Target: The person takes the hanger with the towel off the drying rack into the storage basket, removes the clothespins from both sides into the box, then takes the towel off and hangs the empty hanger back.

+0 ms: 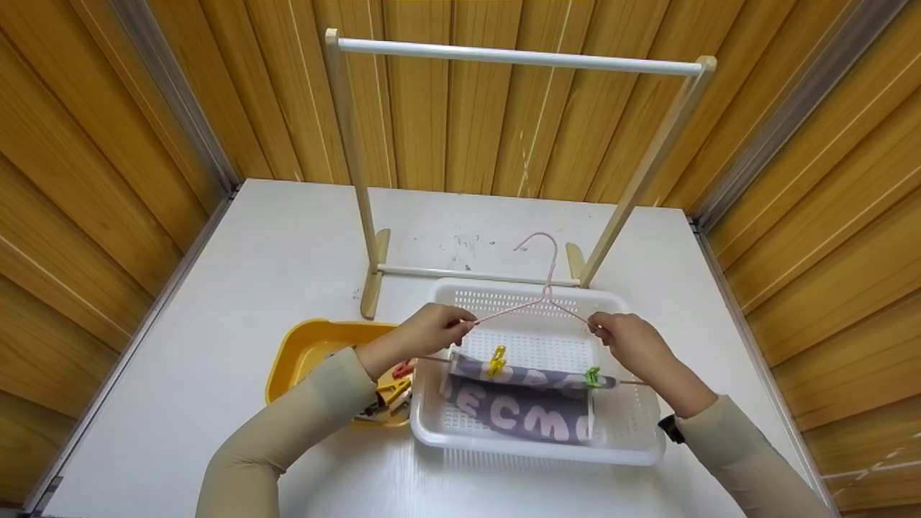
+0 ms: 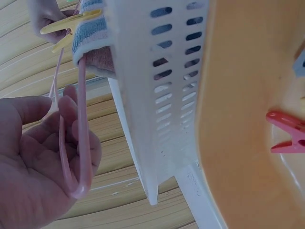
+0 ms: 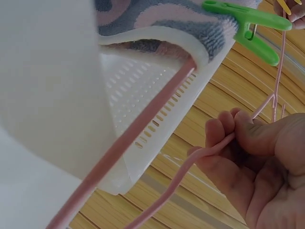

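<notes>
Both hands hold up a pink clothes hanger [image 1: 552, 277] by its sloping shoulders, hook upward. My left hand [image 1: 437, 329] pinches the left shoulder; my right hand [image 1: 624, 332] pinches the right one between thumb and fingers. A grey towel with pink letters [image 1: 514, 410] is folded over the hanger's lower bar and hangs down over the white basket. A yellow clothespin [image 1: 496, 361] grips the towel's top edge toward the left, and a green clothespin [image 1: 592, 377] grips it near the right end. The right wrist view shows the bar running through the towel's fold beside the green clothespin [image 3: 252, 28].
The white perforated basket [image 1: 536, 455] stands below the hands. Left of it, partly behind the left forearm, is a yellow tub [image 1: 277, 370] holding several clothespins, one of them red [image 2: 288, 131]. Behind the basket rises a drying rack with a white top rail [image 1: 518, 55].
</notes>
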Motion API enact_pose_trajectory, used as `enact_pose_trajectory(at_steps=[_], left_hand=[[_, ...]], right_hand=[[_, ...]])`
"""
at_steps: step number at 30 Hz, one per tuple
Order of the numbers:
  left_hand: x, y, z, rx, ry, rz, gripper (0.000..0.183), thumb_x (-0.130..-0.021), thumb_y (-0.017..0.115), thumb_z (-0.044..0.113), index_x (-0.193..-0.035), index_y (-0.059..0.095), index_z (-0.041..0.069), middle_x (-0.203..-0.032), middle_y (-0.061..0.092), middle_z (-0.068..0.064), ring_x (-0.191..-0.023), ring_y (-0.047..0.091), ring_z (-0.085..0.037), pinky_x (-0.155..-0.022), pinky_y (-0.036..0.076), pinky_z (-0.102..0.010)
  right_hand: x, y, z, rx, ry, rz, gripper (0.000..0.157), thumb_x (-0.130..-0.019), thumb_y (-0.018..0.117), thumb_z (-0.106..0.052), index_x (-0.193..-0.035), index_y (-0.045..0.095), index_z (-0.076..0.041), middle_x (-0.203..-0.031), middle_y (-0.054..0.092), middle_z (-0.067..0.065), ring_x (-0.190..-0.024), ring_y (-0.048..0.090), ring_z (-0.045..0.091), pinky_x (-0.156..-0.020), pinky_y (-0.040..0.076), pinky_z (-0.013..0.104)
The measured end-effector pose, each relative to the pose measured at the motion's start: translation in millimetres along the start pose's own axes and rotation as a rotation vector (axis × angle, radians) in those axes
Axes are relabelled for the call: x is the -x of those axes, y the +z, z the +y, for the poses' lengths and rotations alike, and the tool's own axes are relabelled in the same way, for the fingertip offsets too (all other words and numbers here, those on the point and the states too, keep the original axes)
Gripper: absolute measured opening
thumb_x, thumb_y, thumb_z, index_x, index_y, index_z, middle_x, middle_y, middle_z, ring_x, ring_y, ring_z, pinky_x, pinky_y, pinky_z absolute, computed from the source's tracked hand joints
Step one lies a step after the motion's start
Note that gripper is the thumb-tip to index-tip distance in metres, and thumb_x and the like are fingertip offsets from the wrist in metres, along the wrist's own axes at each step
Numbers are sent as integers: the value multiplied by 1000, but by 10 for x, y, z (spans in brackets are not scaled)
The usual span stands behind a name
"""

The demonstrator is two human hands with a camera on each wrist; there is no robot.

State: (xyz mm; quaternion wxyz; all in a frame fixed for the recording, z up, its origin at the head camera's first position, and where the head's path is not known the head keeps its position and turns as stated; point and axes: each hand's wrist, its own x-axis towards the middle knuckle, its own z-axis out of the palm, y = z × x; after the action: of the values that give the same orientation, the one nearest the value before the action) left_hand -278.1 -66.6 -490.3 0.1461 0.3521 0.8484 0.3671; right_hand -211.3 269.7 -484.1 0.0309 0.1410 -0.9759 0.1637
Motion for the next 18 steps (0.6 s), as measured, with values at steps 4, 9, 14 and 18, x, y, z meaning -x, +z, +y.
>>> enact_pose_trajectory(at_steps=[4,9,14,18], left_hand=[[12,-7,6,-56,29,9,32,-104,54,11,-129,67,-4,-95,77,-21,-72,64,-14,-66,50,-21],[36,-6,31,-193,117,70,32,-102,56,9,-129,66,-3,-111,75,-21,-98,71,-32,-89,58,-43],[76,-5,65,-265,155,133,31,-101,59,10,-129,66,-2,-121,70,-22,-114,67,-37,-102,54,-50],[85,-11,77,-300,192,167,29,-100,60,10,-126,67,-1,-121,69,-20,-115,66,-35,-102,54,-48]], right_hand=[[-33,-7,11,-1,-4,-9,14,-95,57,8,-92,66,-2,-75,69,7,-66,60,14,-58,45,30],[-82,-4,22,3,-3,-38,14,-94,57,9,-88,62,-3,-70,65,7,-63,53,13,-57,40,28],[-120,16,27,7,13,-59,13,-94,58,8,-88,63,-3,-70,64,6,-64,50,13,-58,40,29],[-157,36,45,11,7,-64,13,-92,60,8,-85,62,-4,-70,62,5,-65,48,14,-60,39,30]])
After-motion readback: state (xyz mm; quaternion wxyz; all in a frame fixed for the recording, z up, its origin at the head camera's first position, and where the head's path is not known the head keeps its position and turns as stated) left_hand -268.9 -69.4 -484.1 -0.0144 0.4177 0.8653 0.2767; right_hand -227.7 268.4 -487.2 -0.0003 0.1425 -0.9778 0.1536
